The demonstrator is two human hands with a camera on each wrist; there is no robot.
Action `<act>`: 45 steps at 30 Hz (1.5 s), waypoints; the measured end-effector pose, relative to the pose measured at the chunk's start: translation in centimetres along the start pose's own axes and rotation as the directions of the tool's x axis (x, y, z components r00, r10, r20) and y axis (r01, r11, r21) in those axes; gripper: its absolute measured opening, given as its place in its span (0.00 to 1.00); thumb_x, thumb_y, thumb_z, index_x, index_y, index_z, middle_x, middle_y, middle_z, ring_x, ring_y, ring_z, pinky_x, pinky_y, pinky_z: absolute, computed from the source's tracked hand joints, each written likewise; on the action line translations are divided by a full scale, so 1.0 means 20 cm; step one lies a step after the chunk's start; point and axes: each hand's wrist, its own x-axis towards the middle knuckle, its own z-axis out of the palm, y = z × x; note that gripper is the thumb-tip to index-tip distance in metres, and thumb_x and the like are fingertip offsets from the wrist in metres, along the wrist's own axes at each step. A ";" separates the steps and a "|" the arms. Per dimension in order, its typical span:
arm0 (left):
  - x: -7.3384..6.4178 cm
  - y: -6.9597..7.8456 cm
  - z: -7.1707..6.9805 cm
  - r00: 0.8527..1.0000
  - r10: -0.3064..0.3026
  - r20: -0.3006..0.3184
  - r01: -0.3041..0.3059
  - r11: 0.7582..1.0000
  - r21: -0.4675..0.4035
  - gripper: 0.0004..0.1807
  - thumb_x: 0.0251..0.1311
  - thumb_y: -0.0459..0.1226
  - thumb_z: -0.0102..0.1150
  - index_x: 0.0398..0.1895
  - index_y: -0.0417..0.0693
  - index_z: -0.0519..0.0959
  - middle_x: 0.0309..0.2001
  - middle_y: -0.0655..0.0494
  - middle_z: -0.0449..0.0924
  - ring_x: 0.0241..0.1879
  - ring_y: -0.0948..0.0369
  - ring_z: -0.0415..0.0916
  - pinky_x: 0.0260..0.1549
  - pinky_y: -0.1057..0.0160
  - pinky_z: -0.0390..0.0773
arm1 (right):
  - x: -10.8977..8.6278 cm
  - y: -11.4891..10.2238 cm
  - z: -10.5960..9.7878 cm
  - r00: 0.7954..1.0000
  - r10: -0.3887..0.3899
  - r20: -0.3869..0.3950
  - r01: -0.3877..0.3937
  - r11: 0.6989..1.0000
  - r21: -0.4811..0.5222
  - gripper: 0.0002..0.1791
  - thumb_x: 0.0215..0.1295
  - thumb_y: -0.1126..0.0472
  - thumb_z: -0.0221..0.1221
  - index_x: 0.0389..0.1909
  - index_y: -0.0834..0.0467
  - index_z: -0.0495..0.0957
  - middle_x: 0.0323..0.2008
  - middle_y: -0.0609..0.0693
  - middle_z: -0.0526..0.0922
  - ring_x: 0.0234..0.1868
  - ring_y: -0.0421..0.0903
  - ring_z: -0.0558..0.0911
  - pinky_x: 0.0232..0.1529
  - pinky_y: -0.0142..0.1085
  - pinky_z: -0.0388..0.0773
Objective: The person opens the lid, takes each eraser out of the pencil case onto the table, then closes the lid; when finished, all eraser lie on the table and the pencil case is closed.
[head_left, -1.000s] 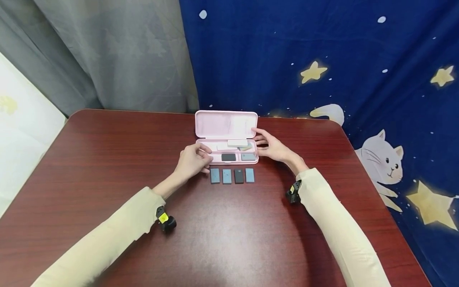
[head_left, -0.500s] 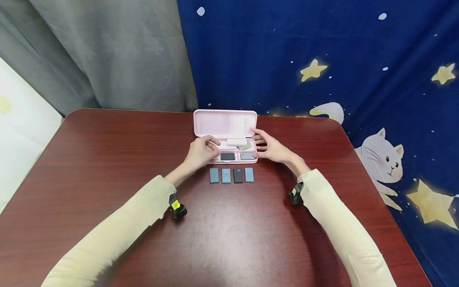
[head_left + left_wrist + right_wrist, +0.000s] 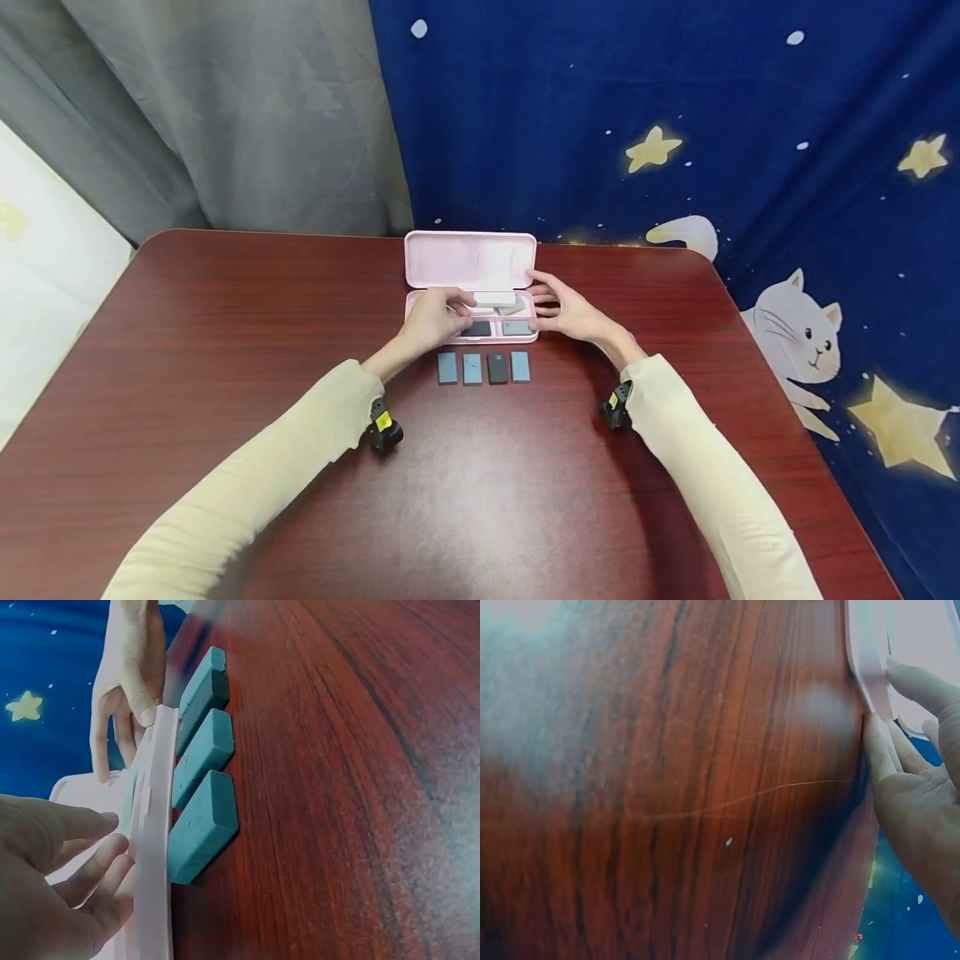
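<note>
A pink pencil case (image 3: pixel 472 259) lies with its lid raised towards the back of the table. Inside are a white block (image 3: pixel 495 299), a dark block (image 3: pixel 476 329) and a grey-blue block (image 3: pixel 517 327). My left hand (image 3: pixel 437 318) hovers over the left half of the case, thumb and fingers apart; nothing shows between them in the left wrist view. At the right end, my right hand (image 3: pixel 572 313) holds the case, thumb on the front rim and index finger at the lid. Several small blocks (image 3: pixel 204 829), blue-grey and dark, lie in a row just before the case.
The brown wooden table (image 3: pixel 480 483) reaches back to a grey curtain (image 3: pixel 285 117) and a blue curtain (image 3: pixel 540 117) with stars and a cat. A black wrist camera (image 3: pixel 386 427) sits at the left cuff, another camera (image 3: pixel 615 406) at the right cuff.
My left hand has moved right, from the left end of the case to above its middle left. My right hand stays at the right end; the blocks have not moved.
</note>
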 end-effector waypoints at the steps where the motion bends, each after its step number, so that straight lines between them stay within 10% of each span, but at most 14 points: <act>1: 0.00 0.00 0.00 1.000 0.018 0.010 -0.018 0.999 0.028 0.11 0.53 0.26 0.64 0.41 0.34 0.83 0.32 0.45 0.84 0.29 0.57 0.80 0.29 0.68 0.77 | 0.00 0.00 0.00 1.000 -0.001 0.000 0.001 1.000 -0.001 0.48 0.56 0.76 0.64 0.75 0.61 0.49 0.62 0.67 0.66 0.63 0.60 0.67 0.62 0.50 0.67; 21: 0.02 0.09 0.08 0.973 0.134 0.187 -0.194 0.918 0.346 0.11 0.58 0.26 0.58 0.43 0.34 0.84 0.41 0.44 0.84 0.45 0.54 0.80 0.45 0.55 0.79 | -0.01 -0.01 -0.01 1.000 0.000 -0.003 0.000 1.000 0.002 0.48 0.56 0.77 0.63 0.74 0.60 0.49 0.62 0.67 0.66 0.63 0.60 0.67 0.62 0.50 0.67; 28: 0.02 0.08 0.08 0.969 0.173 0.179 -0.230 0.895 0.383 0.07 0.57 0.27 0.60 0.36 0.36 0.86 0.27 0.52 0.83 0.32 0.59 0.74 0.35 0.58 0.78 | 0.00 0.00 -0.01 1.000 -0.002 0.002 0.002 1.000 0.007 0.47 0.57 0.76 0.63 0.74 0.60 0.49 0.62 0.68 0.65 0.64 0.60 0.66 0.62 0.50 0.67; 39: 0.05 0.09 0.09 0.975 0.160 0.153 -0.212 0.874 0.437 0.04 0.53 0.29 0.61 0.24 0.40 0.83 0.26 0.52 0.78 0.36 0.53 0.73 0.38 0.57 0.75 | 0.00 0.01 0.00 1.000 -0.002 0.000 0.002 1.000 0.009 0.47 0.57 0.76 0.62 0.74 0.61 0.49 0.62 0.69 0.66 0.64 0.61 0.67 0.63 0.51 0.66; 45: 0.07 0.11 0.07 0.982 0.111 0.153 -0.163 0.907 0.388 0.05 0.51 0.28 0.61 0.22 0.42 0.83 0.23 0.54 0.80 0.28 0.57 0.75 0.33 0.58 0.78 | 0.00 0.00 0.00 1.000 -0.001 -0.003 0.001 1.000 0.009 0.47 0.57 0.76 0.63 0.74 0.60 0.49 0.62 0.67 0.66 0.63 0.60 0.67 0.62 0.49 0.67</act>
